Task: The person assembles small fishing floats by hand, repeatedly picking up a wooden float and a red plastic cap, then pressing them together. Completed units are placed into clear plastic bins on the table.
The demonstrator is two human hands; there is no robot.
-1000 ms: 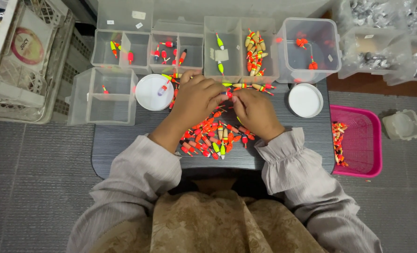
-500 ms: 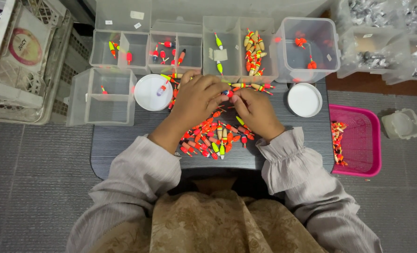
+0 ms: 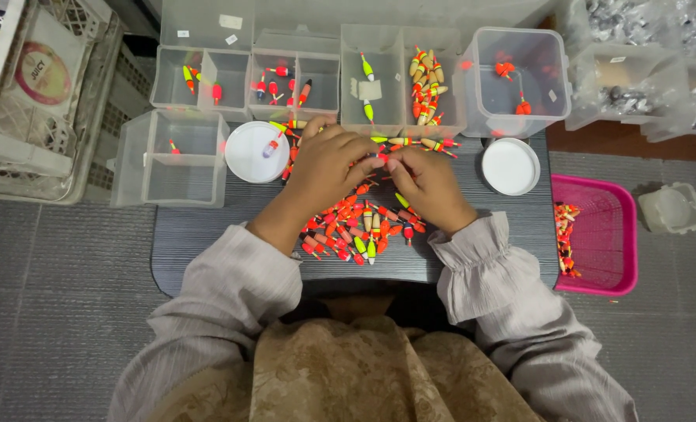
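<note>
A heap of small fishing floats (image 3: 356, 227), orange, red, yellow and green, lies on a dark low table (image 3: 207, 227). My left hand (image 3: 328, 164) and my right hand (image 3: 430, 184) meet fingertip to fingertip above the heap, pinching a small red float (image 3: 379, 159) between them. A short row of floats (image 3: 414, 143) lies just beyond the fingers. Clear plastic bins (image 3: 285, 78) at the table's back hold sorted floats.
Two white round lids (image 3: 256, 152) (image 3: 511, 166) sit left and right of my hands. A clear box (image 3: 172, 156) stands at the left, a taller clear tub (image 3: 520, 74) at the back right. A pink tray (image 3: 598, 234) with floats sits right of the table, a white crate (image 3: 27, 101) far left.
Both hands have drawn closer together over the heap, fingertips now touching around a small float. The view has shifted only slightly.
</note>
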